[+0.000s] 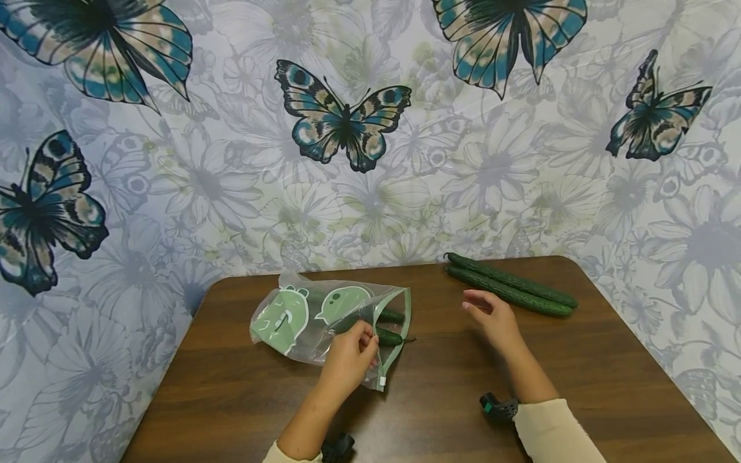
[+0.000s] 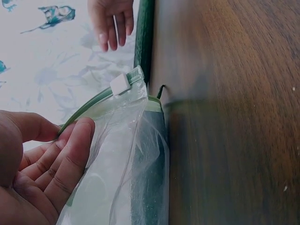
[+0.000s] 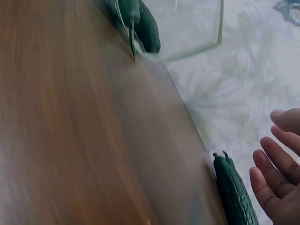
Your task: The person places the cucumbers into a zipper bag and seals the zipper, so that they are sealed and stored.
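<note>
My left hand (image 1: 350, 352) pinches the green-edged mouth of a clear zip bag (image 1: 315, 350) between thumb and fingers. The bag lies on its side with its mouth spread toward the right, and a white slider (image 2: 120, 84) sits on the zip's near end. Inside are two cucumbers (image 3: 148, 28); a thin stem of one pokes out past the opening. My right hand (image 1: 491, 318) is above the table with fingers loosely bent and nothing in them. Just beyond it, two more cucumbers (image 1: 509, 286) lie side by side at the back right.
The brown wooden table (image 1: 440, 399) ends at a wall covering (image 1: 347, 212) printed with butterflies and flowers. Dark wrist devices (image 1: 498, 408) are worn on both arms, below light sleeves.
</note>
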